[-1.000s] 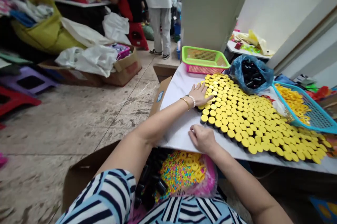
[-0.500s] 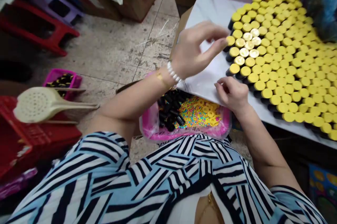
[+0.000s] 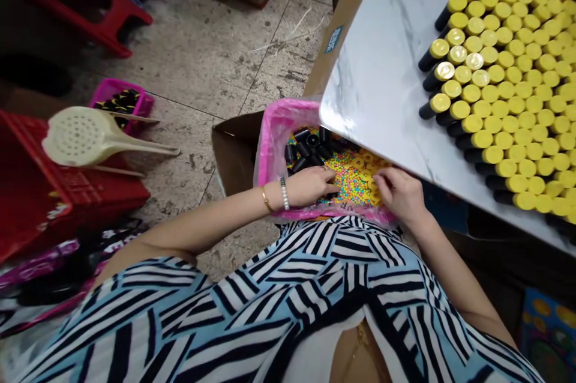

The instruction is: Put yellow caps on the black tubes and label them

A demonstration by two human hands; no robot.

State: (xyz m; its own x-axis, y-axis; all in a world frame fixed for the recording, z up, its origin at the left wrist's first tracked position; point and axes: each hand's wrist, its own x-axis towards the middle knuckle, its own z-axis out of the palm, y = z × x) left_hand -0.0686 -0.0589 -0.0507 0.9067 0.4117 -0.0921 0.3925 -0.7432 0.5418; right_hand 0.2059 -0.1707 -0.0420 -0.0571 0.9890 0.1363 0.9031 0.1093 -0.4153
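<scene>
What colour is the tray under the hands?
The tray is bright pink, under a clear plastic layer; the head view shows it best.

A white table (image 3: 382, 53) with grey marble veining carries close-set rows of black cylindrical tubes (image 3: 429, 62) topped by yellow caps (image 3: 495, 74), a few of them a paler, metallic gold. Below the edge, a bright pink tub liner (image 3: 274, 143) holds tiny beads (image 3: 342, 176) in mixed yellow, pink, blue and green, with yellow rings (image 3: 362, 161) among them. A blouse (image 3: 315, 269) shows angled blocks of black, white and pale blue stripes. Also visible: a gold bangle (image 3: 266, 199), a white pearl bracelet (image 3: 284, 194), a red plastic crate (image 3: 54, 191), a cream perforated scoop (image 3: 76, 137), a magenta basket (image 3: 121, 101) and a speckled grey concrete floor (image 3: 180, 71).
</scene>
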